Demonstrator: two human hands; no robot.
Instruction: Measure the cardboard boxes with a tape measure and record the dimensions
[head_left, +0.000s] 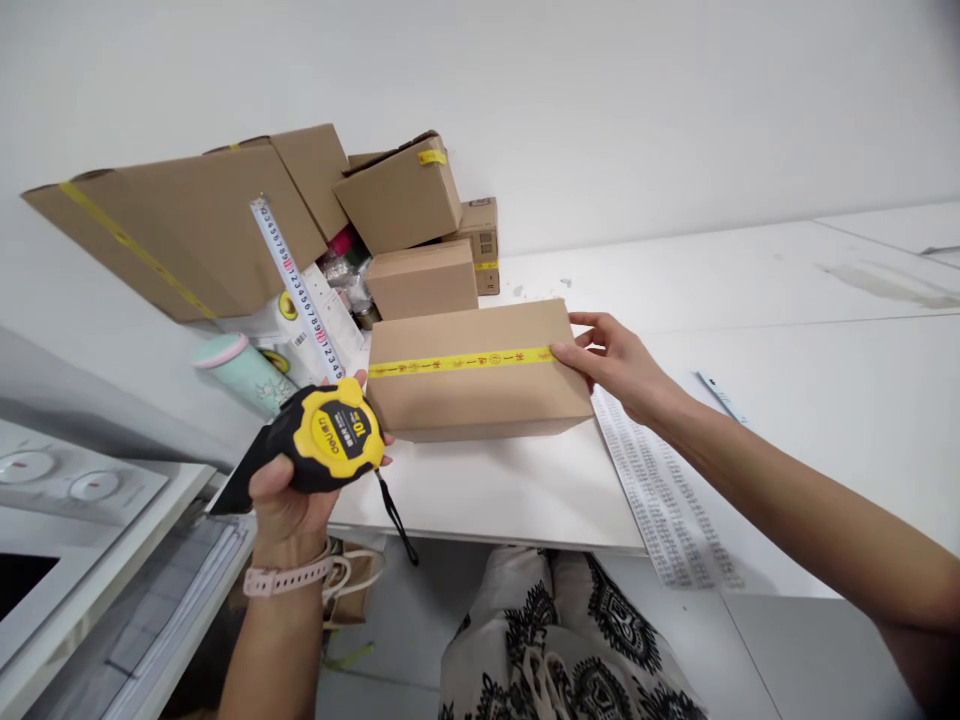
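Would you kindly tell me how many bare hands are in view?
2: the left hand grips the yellow-and-black tape measure, which partly hides it; the right hand holds the right end of the taped cardboard box in front.

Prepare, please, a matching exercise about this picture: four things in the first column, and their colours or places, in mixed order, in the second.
Column one:
1. tape measure
2. nearest cardboard box
3. wristband
4. cylindrical container

Column two:
A. mint green with a pink end
B. gripped at one end by the right hand
C. in the left hand
D. pale pink

Right pairs: 1-C, 2-B, 3-D, 4-A
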